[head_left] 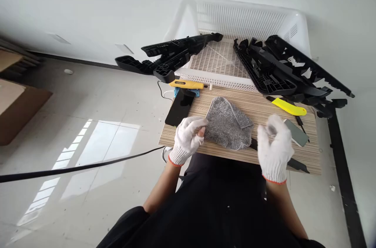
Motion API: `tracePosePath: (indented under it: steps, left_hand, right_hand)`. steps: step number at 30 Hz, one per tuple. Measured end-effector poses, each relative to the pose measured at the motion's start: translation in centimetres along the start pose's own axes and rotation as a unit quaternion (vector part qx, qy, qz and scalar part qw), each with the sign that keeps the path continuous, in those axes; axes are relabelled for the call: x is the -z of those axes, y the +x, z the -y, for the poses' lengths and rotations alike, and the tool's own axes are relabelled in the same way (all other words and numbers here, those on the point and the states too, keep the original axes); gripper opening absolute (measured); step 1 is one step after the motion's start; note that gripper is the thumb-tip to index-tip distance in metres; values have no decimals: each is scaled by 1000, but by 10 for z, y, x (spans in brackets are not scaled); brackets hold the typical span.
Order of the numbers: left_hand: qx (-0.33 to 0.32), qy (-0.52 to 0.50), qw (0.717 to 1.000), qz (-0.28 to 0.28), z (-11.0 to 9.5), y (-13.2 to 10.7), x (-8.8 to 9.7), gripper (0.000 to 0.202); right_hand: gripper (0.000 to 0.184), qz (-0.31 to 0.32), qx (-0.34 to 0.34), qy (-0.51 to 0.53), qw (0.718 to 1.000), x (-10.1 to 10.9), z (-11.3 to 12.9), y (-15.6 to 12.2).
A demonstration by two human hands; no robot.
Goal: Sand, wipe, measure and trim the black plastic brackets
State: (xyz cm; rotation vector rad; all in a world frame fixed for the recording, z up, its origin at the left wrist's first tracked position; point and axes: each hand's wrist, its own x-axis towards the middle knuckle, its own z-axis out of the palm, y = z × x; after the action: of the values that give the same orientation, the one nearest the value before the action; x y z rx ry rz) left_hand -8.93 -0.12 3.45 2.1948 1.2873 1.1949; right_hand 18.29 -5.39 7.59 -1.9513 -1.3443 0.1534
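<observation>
Both my hands wear white knit gloves. My left hand (188, 136) pinches the left edge of a grey folded cloth (229, 124) that lies on a small striped wooden table (205, 107). Just right of the cloth hovers my right hand (274, 144), blurred, its fingers curled and apparently holding nothing. A thin black tool (296, 164) lies partly under that hand, and a grey-green block (296, 132) sits close to its right.
A white plastic basket (243, 17) stands behind the table, with black plastic trim parts on its left (170, 56) and right (282, 70) rims. On the table lie a black phone (179, 108), a yellow tool (186, 83) and a yellow utility knife (289, 107). A black cable (73, 168) crosses the floor; cardboard (17, 103) lies at the left.
</observation>
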Motion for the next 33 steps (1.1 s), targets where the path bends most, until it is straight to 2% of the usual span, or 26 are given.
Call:
tracePosePath:
  steps: [2, 4, 6, 8, 10, 12, 14, 16, 18, 20, 23, 27, 29, 31, 33]
  left_hand:
    - [65, 26, 997, 10, 3, -2, -10, 26]
    - [82, 18, 996, 13, 2, -2, -20, 32]
    - [100, -1, 995, 0, 0, -1, -26, 38]
    - [146, -24, 989, -29, -2, -2, -27, 42]
    - [216, -59, 973, -60, -3, -5, -24, 46]
    - [288, -111, 948, -75, -5, -9, -19, 48]
    - [342, -160, 924, -59, -7, -13, -13, 47]
    - [365, -182, 913, -17, -12, -15, -8, 42]
    - [359, -152, 920, 33, -17, -17, -3, 36]
    - [336, -92, 936, 57, -21, -20, 0, 32]
    - [304, -38, 951, 43, -20, -29, 1, 30]
    - [195, -22, 979, 63, -10, -45, 2, 31]
    - [147, -18, 986, 77, -6, -51, 4, 32]
    - [135, -13, 988, 79, -5, -55, 4, 36]
    - [133, 4, 989, 65, -9, -57, -1, 44]
  right_hand:
    - [43, 112, 64, -22, 991, -10, 22, -4]
    - [53, 214, 157, -58, 962, -32, 41, -6]
    - [69, 273, 228, -122, 927, -56, 50, -7]
    - [69, 306, 271, -162, 898, -75, 48, -9]
    - [61, 311, 277, -170, 893, -83, 41, -10]
    - [55, 303, 254, -165, 904, -83, 35, -11]
    - [48, 298, 212, -166, 916, -79, 33, -11]
    - [40, 291, 167, -170, 927, -76, 33, -12]
    - [39, 278, 158, -158, 934, -75, 36, -14]
    - [46, 259, 203, -140, 934, -74, 40, -18]
    - [54, 250, 279, -124, 919, -72, 47, -26]
    - [66, 267, 270, -126, 917, -73, 57, -41]
    - [60, 267, 268, -120, 918, -76, 59, -47]
    - [44, 263, 264, -89, 924, -80, 58, -51]
    - [37, 255, 228, -36, 939, -84, 58, -51]
